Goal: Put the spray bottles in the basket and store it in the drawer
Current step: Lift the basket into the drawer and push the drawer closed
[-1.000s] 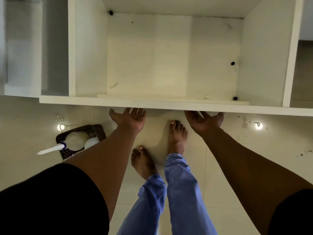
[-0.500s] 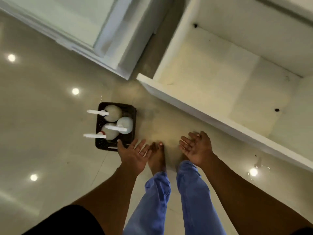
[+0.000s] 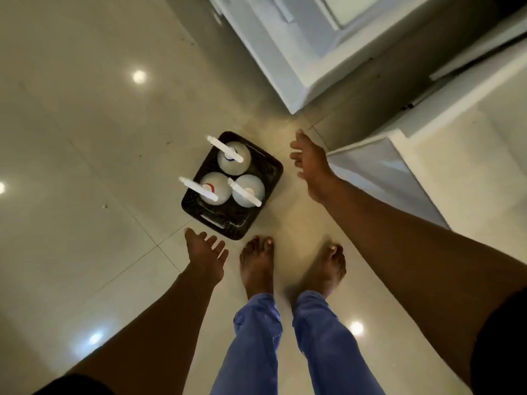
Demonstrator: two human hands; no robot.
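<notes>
A dark perforated basket [image 3: 269, 172] stands on the tiled floor with three white spray bottles upright in it: one at the far end [image 3: 235, 158], one at the near left with a red collar [image 3: 215, 189], one at the near right [image 3: 248, 191]. My left hand [image 3: 205, 252] hovers open just short of the basket's near edge. My right hand [image 3: 309, 163] is open to the right of the basket, apart from it. The pulled-out white drawer [image 3: 370, 166] lies at the right, behind my right arm.
A white cabinet [image 3: 299, 52] stands beyond the basket at the upper right. My bare feet [image 3: 258, 260] in blue trousers stand just in front of the basket. Glossy tiles with light reflections stretch to the left.
My view has swung left from the open drawer to the basket. Both hands left the drawer front and now spread out on either side of the basket.
</notes>
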